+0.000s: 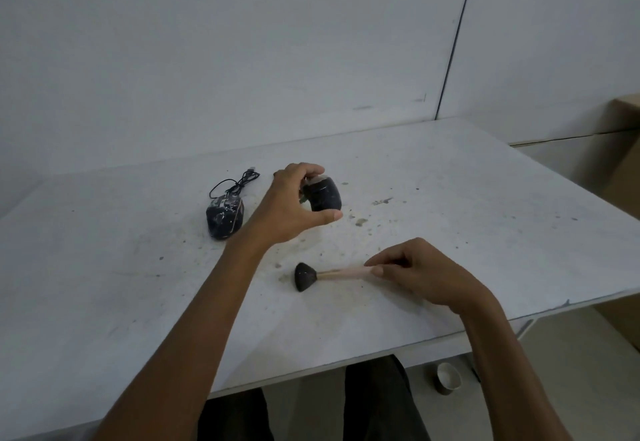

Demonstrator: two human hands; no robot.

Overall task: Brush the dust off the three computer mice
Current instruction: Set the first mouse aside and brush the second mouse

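Observation:
Two black computer mice show on the white table (450, 170). A dusty wired mouse (224, 217) lies at the left, its black cable (239, 180) coiled behind it. My left hand (294, 203) curls its fingers and thumb around a second black mouse (323, 194) further right, with the thumb stretched below it. My right hand (415, 272) pinches the pale handle of a brush (322, 276) near the table's front. The brush's dark round head points left and rests on or just above the tabletop. A third mouse is not in view.
Dust specks and dirt smears (360, 221) spread over the tabletop around the mice. White wall panels stand behind the table. Cardboard boxes (623, 163) stand at the right. A roll of tape (448, 376) lies on the floor under the table's front edge.

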